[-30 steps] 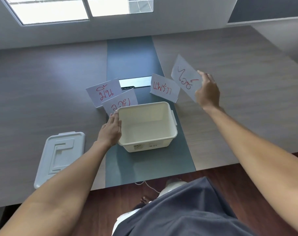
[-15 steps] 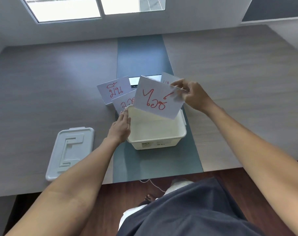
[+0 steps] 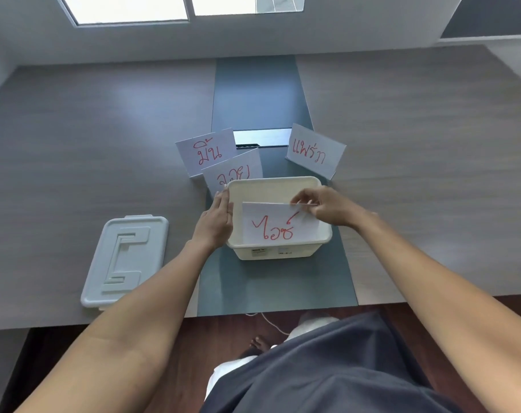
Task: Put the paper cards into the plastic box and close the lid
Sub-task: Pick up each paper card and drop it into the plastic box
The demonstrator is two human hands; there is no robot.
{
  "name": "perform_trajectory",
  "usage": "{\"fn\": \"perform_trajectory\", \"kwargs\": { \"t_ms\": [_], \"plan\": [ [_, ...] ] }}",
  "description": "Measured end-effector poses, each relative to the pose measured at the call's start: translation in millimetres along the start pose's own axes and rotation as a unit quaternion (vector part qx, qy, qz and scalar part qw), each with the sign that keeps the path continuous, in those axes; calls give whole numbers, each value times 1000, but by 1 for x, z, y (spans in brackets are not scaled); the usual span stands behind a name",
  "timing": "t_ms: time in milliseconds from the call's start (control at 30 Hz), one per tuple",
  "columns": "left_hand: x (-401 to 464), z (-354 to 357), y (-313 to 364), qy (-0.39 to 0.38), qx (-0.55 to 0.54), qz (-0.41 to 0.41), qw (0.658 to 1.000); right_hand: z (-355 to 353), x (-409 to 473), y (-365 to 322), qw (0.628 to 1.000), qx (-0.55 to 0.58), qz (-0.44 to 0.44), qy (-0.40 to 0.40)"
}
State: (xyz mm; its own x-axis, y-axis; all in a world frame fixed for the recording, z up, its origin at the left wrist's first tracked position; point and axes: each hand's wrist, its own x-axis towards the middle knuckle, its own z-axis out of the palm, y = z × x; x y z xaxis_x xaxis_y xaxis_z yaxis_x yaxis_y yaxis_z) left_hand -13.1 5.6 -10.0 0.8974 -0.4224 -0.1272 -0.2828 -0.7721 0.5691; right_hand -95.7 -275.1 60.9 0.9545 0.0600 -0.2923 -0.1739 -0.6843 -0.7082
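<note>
An open white plastic box [image 3: 275, 254] stands on the dark strip of the table. My right hand [image 3: 327, 205] pinches the top edge of a white paper card [image 3: 275, 226] with red writing, held inside the box. My left hand [image 3: 216, 217] rests flat against the box's left wall, holding nothing. Three more cards with red writing lie behind the box: one at the back left [image 3: 207, 152], one overlapping it [image 3: 234, 172], one at the back right [image 3: 314, 152]. The grey lid [image 3: 125, 260] lies flat on the table to the left.
A metal cable hatch [image 3: 262, 138] sits in the dark strip [image 3: 271, 281] behind the cards. The wooden table's near edge [image 3: 372, 302] runs just in front of the box. A white cable [image 3: 271, 321] hangs below it.
My right hand has carried the card from the right of the box over its rim and lowered it inside. The left hand has stayed on the box's left wall.
</note>
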Motion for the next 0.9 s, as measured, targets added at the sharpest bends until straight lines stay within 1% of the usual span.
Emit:
{"fn": "perform_trajectory", "kwargs": {
  "t_ms": [333, 500, 600, 733, 800, 900],
  "plan": [
    [-1, 0, 4, 5, 8, -16, 1000, 19, 3, 13, 992, -39, 31, -114],
    [0, 2, 2, 11, 11, -18, 1000, 21, 7, 8, 975, -37, 61, -210],
    [-2, 2, 4, 13, 13, -18, 1000, 21, 14, 5, 968, -39, 72, -238],
    [-3, 1, 5, 14, 13, -20, 1000, 19, 23, 4, 970, -17, 76, -229],
    [-4, 0, 5, 10, 9, -21, 1000, 15, 27, 2, 981, 11, 57, -185],
    [-3, -1, 3, 7, 5, -16, 1000, 7, 36, -5, 996, 38, 9, -84]
  ]
}}
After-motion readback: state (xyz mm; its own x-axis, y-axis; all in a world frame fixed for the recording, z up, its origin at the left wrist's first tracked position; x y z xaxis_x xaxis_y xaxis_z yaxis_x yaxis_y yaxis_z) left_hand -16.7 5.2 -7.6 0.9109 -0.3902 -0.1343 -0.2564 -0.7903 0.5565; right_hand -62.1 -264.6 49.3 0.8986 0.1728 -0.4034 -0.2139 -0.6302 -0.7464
